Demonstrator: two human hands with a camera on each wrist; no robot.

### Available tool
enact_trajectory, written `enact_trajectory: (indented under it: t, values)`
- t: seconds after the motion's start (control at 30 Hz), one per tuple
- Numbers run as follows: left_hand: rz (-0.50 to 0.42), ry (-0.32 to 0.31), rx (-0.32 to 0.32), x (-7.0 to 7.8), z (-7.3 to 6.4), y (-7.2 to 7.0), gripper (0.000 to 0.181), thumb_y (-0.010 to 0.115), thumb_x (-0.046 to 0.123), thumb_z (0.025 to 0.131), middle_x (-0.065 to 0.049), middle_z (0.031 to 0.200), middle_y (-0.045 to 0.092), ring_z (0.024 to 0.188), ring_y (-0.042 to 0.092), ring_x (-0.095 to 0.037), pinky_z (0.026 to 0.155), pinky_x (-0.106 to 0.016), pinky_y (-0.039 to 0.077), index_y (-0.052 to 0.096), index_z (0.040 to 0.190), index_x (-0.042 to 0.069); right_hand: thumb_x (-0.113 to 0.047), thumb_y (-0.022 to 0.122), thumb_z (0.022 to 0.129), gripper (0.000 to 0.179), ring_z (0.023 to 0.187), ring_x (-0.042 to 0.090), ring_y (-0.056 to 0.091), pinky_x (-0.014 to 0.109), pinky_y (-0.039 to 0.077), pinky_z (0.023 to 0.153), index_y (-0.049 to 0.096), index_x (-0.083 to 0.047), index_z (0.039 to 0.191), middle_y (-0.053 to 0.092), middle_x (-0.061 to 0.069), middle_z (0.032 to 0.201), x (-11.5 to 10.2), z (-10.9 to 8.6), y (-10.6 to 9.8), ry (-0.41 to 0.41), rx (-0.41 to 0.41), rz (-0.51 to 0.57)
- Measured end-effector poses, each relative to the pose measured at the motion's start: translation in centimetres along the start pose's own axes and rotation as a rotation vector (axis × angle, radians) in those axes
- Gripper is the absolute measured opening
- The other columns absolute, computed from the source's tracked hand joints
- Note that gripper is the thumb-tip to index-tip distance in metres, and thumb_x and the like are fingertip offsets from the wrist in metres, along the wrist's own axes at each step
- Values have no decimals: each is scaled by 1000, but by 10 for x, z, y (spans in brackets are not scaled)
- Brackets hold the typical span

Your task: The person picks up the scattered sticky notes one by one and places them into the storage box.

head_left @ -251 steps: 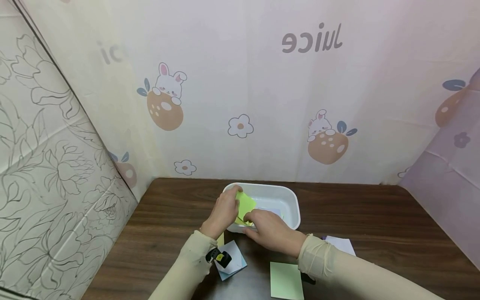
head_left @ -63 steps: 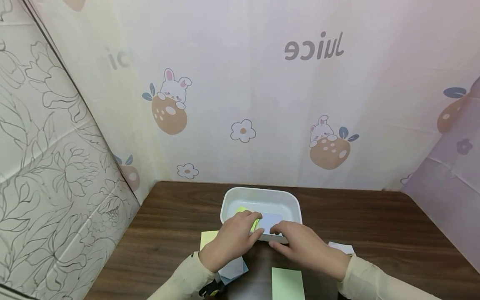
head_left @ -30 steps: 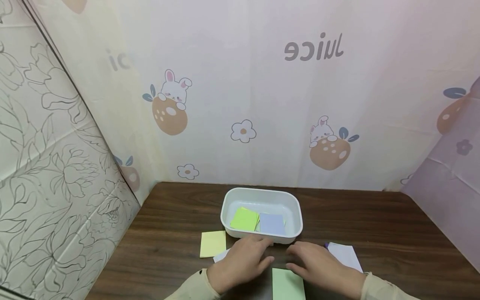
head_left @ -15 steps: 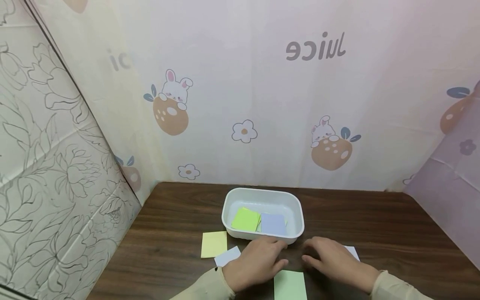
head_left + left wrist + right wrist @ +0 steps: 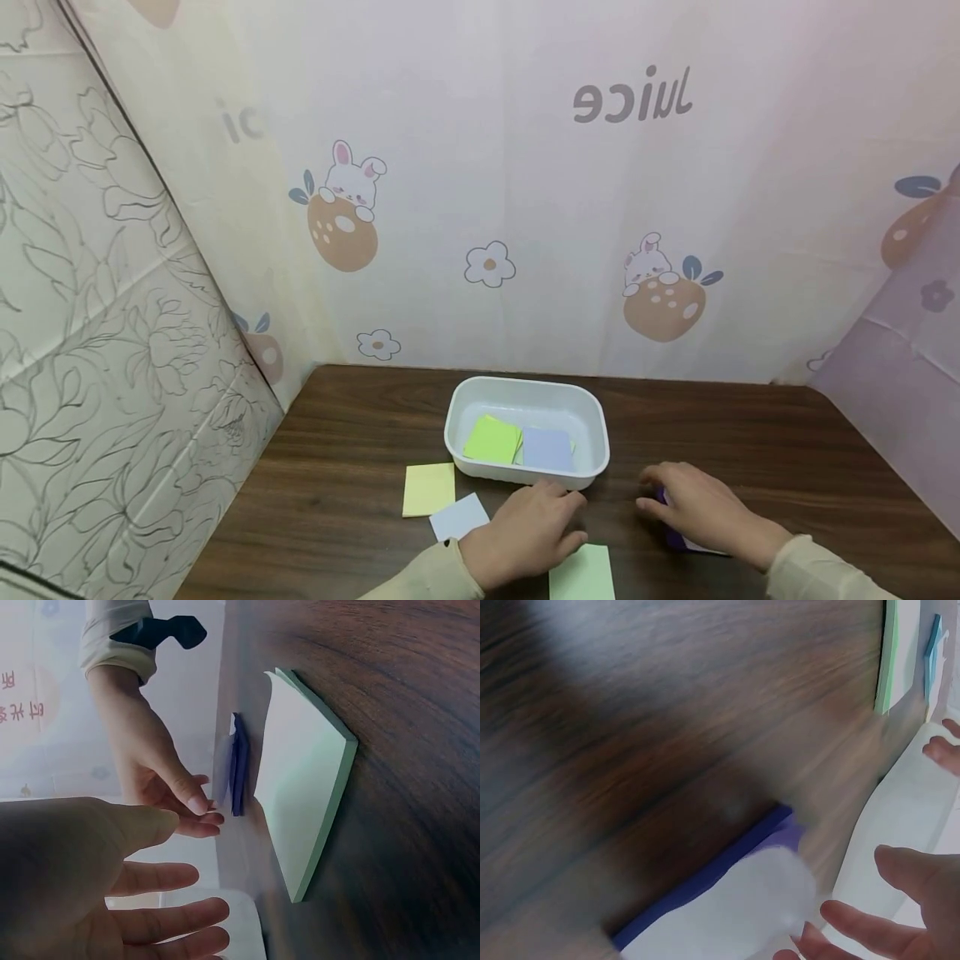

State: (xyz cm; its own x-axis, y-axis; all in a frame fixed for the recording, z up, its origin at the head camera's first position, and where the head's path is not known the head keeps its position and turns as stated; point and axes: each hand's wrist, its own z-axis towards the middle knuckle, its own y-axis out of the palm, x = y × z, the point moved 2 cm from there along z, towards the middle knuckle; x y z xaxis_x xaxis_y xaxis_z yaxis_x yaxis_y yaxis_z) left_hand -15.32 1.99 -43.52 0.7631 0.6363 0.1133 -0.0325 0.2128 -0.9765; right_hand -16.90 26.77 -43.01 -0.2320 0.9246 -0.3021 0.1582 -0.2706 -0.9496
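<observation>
My right hand [image 5: 701,504] hovers over a purple sticky-note pad [image 5: 677,540] with a whitish top, its fingers loosely bent. In the right wrist view the purple pad's dark edge [image 5: 705,881] shows below the fingertips. My left hand [image 5: 528,529] is held above the table in front of the white box, over the far edge of a pale green sticky-note pad [image 5: 583,575]. The left wrist view shows its fingers [image 5: 161,922] spread and holding nothing, with the green pad [image 5: 307,772] beside them.
The white box [image 5: 592,475] holds lime-green notes [image 5: 491,439] and lavender notes [image 5: 547,448]. Left of centre lie a yellow pad [image 5: 429,489] and a pale blue-white pad [image 5: 459,517], partly beside my left hand. A patterned curtain [image 5: 487,333] closes off the table's back.
Both hands have drawn back from the box, leaving the lime-green notes inside. My right hand has since moved right to the purple pad; the left has shifted slightly right.
</observation>
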Motion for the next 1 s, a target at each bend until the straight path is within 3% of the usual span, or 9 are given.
enact_trajectory:
  t: [0.13,0.37,0.67,0.8,0.9,1.0]
  values:
    - [1,16,12,0,3,3,25,66,40,96,10,91,66,80,58,-3,65,-18,43,69,112,21,-38,78,86,37,99,24,68,46,57,80,71,-11,112,72,1,108,8,-3,-2,1,14,-30]
    - [35,12,24,3,5,6,27,66,42,96,10,93,67,80,59,-4,63,-19,43,69,113,21,-27,72,92,35,106,35,68,54,55,85,69,-6,119,72,11,116,23,-3,-8,2,-60,-16]
    - [8,-7,-19,2,8,4,28,66,43,96,10,96,68,82,60,-5,64,-20,43,69,115,21,-24,89,73,58,105,33,65,52,53,72,66,-8,123,66,16,120,32,-6,-4,-12,-107,-43]
    - [-7,-7,-37,2,9,4,28,65,42,97,10,96,68,82,59,-4,65,-19,43,69,116,21,-25,91,69,62,113,43,62,56,52,74,66,-9,123,64,23,124,33,-6,-2,-26,-96,-42]
    - [-8,-7,-43,2,9,4,28,65,42,97,11,94,67,81,58,-3,64,-19,42,69,116,22,-25,92,68,63,110,39,63,53,52,73,66,-8,122,65,20,120,34,-6,-1,-25,-93,-37]
    - [-6,-15,-47,2,9,3,27,65,42,97,11,93,66,81,57,-4,63,-19,41,69,115,23,-28,93,66,64,96,24,60,42,50,70,67,-9,121,64,10,111,35,-6,-1,-12,-92,-27]
